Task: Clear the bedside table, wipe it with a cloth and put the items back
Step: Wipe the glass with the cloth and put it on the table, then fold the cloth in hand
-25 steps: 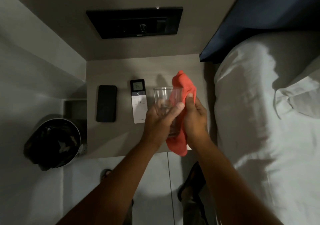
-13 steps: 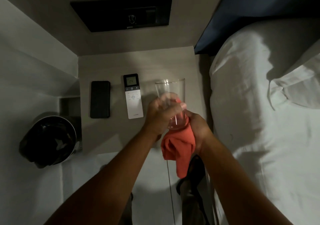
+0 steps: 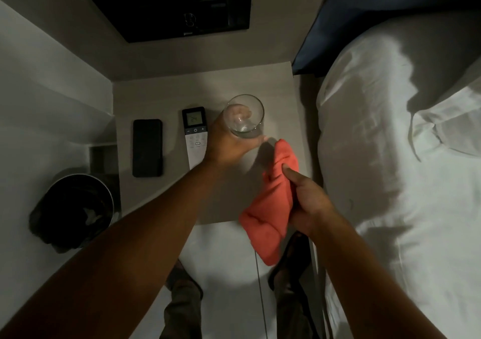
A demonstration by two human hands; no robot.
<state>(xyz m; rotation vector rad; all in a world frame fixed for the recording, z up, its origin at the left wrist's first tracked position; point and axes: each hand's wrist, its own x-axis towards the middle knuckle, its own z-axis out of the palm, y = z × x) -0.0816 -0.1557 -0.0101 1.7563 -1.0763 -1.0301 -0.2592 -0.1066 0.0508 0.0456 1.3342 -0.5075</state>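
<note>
The left hand (image 3: pixel 229 140) grips a clear, round drinking glass (image 3: pixel 244 116) over the back of the desk (image 3: pixel 161 198), its fingers (image 3: pixel 260 140) wrapped around the lower wall of the tumbler; skin shows through the transparent side. The glass is smooth and cylindrical, its open rim facing the camera, and whether its base touches the desk top cannot be told from this angle.

The right hand (image 3: pixel 305 203) is closed around a bunched orange-red cloth (image 3: pixel 270 208), soft and nappy in texture, which hangs in loose folds past the front edge of the desk. The cloth's upper end lies just beside the glass.

The desk is a flat, matte grey-beige slab with square corners, set against the wall. On it, left of the glass, lies a slim white remote control (image 3: pixel 195 138), a long rectangle with a small dark display at its far end; the left hand covers part of its right edge. Further left, apart from the remote, lies a black phone (image 3: pixel 147 148), a glossy rectangle with rounded corners.

To the right is a bed (image 3: pixel 403 182) with creased white linen. On the floor at the left stands a round bin (image 3: pixel 75 208) with a crumpled black liner.
</note>
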